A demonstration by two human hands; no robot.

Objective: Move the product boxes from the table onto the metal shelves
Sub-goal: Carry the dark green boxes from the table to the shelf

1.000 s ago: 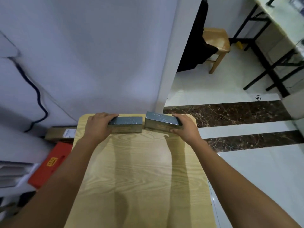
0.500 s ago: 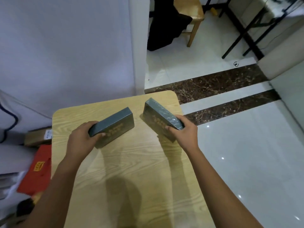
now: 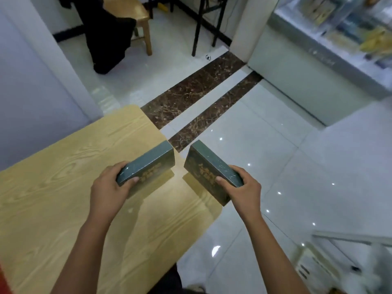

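I hold two dark green product boxes with gold lettering, both lifted off the wooden table (image 3: 63,170). My left hand (image 3: 108,189) grips the near end of the left box (image 3: 151,166), which hangs over the table's right part. My right hand (image 3: 241,188) grips the near end of the right box (image 3: 209,172), which hangs past the table's right edge, partly over the floor. The two boxes angle apart with a gap between their far ends. A shelf unit with products (image 3: 343,39) stands at the far right.
White tiled floor with dark marble strips (image 3: 201,98) spreads to the right. A wooden stool (image 3: 135,15) draped with dark cloth and black table legs (image 3: 199,28) stand at the back. A white wall panel (image 3: 38,81) is on the left. A metal frame (image 3: 350,238) shows at lower right.
Both boxes have been lifted from the table's far edge and carried to the right, toward the floor side. The view has swung right, bringing the shelf unit into sight.
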